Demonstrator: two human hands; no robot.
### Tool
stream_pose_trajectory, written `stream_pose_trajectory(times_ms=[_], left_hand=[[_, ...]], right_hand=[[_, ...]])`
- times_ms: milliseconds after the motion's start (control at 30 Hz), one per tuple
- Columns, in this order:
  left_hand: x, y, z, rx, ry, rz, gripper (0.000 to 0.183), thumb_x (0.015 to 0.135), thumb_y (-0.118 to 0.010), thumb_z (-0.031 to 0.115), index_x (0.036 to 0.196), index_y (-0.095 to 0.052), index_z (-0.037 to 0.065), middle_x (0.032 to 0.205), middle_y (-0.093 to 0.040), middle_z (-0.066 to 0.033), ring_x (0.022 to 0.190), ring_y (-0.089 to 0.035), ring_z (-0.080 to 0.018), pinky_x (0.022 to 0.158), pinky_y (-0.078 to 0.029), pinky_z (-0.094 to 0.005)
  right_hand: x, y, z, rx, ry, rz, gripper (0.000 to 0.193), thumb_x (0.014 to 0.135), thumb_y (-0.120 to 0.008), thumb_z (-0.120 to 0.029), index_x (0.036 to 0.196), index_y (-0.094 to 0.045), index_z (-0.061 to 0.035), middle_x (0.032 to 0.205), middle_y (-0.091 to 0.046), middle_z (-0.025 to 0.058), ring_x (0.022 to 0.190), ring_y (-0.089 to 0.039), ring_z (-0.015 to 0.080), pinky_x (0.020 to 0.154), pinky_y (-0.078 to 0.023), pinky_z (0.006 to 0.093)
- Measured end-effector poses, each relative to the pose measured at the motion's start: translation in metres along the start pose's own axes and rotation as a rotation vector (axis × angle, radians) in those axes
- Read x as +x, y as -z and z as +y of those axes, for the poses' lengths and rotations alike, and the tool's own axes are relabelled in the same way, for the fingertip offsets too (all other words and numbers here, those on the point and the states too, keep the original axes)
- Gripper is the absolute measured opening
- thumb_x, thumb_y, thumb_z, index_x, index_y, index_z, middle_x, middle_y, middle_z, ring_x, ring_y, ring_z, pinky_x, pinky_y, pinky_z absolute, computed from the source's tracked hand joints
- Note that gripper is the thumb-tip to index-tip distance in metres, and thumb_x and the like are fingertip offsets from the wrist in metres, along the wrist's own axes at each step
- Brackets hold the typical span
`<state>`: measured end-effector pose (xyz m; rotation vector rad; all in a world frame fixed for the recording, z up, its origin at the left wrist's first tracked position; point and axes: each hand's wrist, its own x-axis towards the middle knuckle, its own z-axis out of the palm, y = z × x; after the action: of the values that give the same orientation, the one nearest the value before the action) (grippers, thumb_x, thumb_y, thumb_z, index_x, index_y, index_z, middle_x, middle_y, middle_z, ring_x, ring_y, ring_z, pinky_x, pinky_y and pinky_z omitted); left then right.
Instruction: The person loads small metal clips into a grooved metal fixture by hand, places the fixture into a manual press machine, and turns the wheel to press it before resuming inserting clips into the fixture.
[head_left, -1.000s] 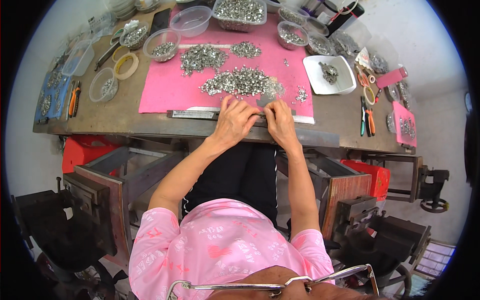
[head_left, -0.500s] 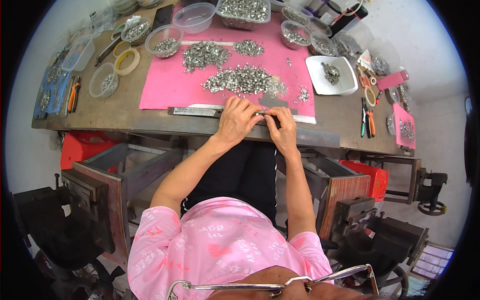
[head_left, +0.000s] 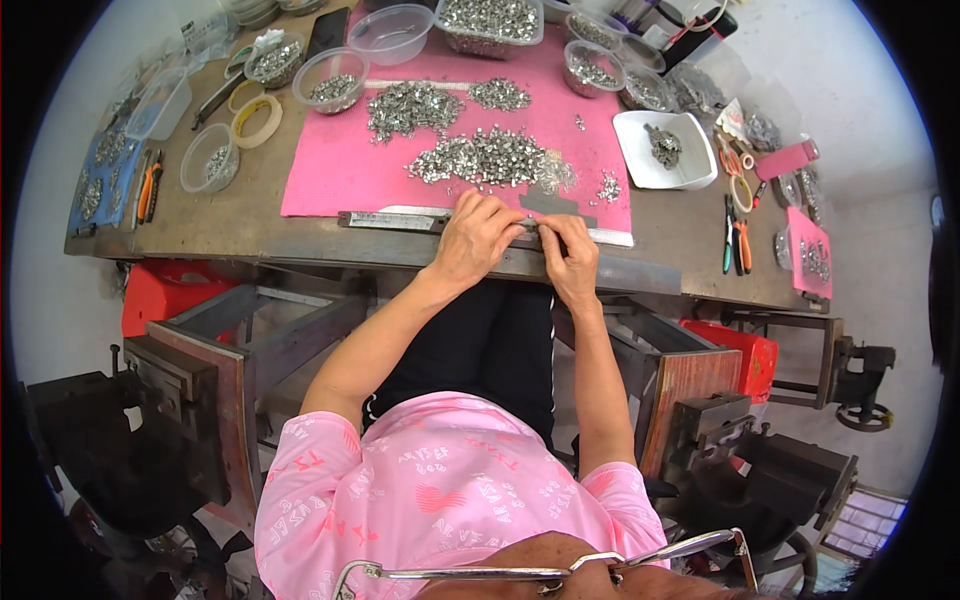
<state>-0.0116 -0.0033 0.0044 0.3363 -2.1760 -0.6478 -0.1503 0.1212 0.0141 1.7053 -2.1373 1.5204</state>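
My left hand and my right hand meet at the table's front edge, fingertips close together. Both are closed in a pinch around something small and dark between them, too small to name. Beneath my hands a long metal strip with a marked scale lies along the near edge of a pink mat. Just beyond my fingers spreads a heap of small silvery metal pieces. Two further heaps, a larger one and a smaller one, lie behind it. A few loose pieces sit to the right.
A white square dish holds some pieces at right. Clear plastic tubs line the back. Tape rolls and orange-handled pliers lie left; more pliers lie right. Vises flank me below the table.
The fingertips of my two hands have parted slightly, my right hand shifting a little to the right. The heaps and tubs stay as they were.
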Motion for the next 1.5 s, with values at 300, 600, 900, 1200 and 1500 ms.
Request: stream_pose_trajectory(times_ms=[300,600,900,1200,1500], left_hand=[[-0.01,0.013,-0.002,-0.064,-0.027,0.077,0.017,0.085,-0.075,0.007,0.102,-0.072,0.007,0.096,-0.065,-0.0069,0.096,-0.063,-0.0261,0.107,-0.041,-0.0509],[-0.036,0.088,-0.028,0.082,0.077,0.137,0.019,0.085,-0.074,0.005,0.104,-0.073,0.007,0.102,-0.067,-0.0068,0.1,-0.063,-0.027,0.109,-0.037,-0.0529],[-0.062,0.139,-0.049,0.497,0.149,0.075,0.036,0.078,-0.082,0.022,0.111,-0.072,0.012,0.12,-0.059,-0.0098,0.112,-0.052,-0.0309,0.099,-0.038,-0.0453],[-0.002,0.156,0.02,-0.053,0.123,-0.186,0.051,0.077,-0.084,0.006,0.123,-0.062,0.004,0.104,-0.063,-0.0123,0.09,-0.064,-0.0263,0.08,-0.053,-0.0358],[0.005,0.028,0.006,0.245,-0.141,-0.202,0.041,0.082,-0.078,0.027,0.121,-0.072,0.016,0.104,-0.055,-0.0096,0.099,-0.053,-0.0269,0.092,-0.037,-0.0427]], right_hand=[[0.01,0.004,-0.004,-0.195,0.162,-0.101,0.015,0.082,-0.074,-0.001,0.097,-0.072,-0.0053,0.094,-0.068,0.0073,0.091,-0.062,0.0274,0.083,-0.048,0.0384],[0.005,0.006,0.003,0.11,-0.165,-0.032,0.009,0.086,-0.072,-0.001,0.096,-0.074,-0.0021,0.095,-0.072,0.0098,0.087,-0.065,0.0243,0.079,-0.05,0.0347],[0.001,0.003,-0.003,0.012,-0.045,0.141,0.01,0.087,-0.071,0.0,0.097,-0.072,-0.0009,0.093,-0.07,0.0112,0.083,-0.066,0.0247,0.077,-0.052,0.0339],[-0.004,0.002,0.003,-0.125,-0.076,0.3,0.009,0.09,-0.067,0.002,0.099,-0.069,0.0,0.086,-0.063,0.0103,0.075,-0.06,0.0228,0.07,-0.049,0.0344],[-0.036,0.015,0.008,-0.59,0.026,0.158,0.027,0.089,-0.069,-0.005,0.116,-0.066,-0.0002,0.093,-0.062,0.0121,0.085,-0.059,0.0302,0.08,-0.043,0.0409]])
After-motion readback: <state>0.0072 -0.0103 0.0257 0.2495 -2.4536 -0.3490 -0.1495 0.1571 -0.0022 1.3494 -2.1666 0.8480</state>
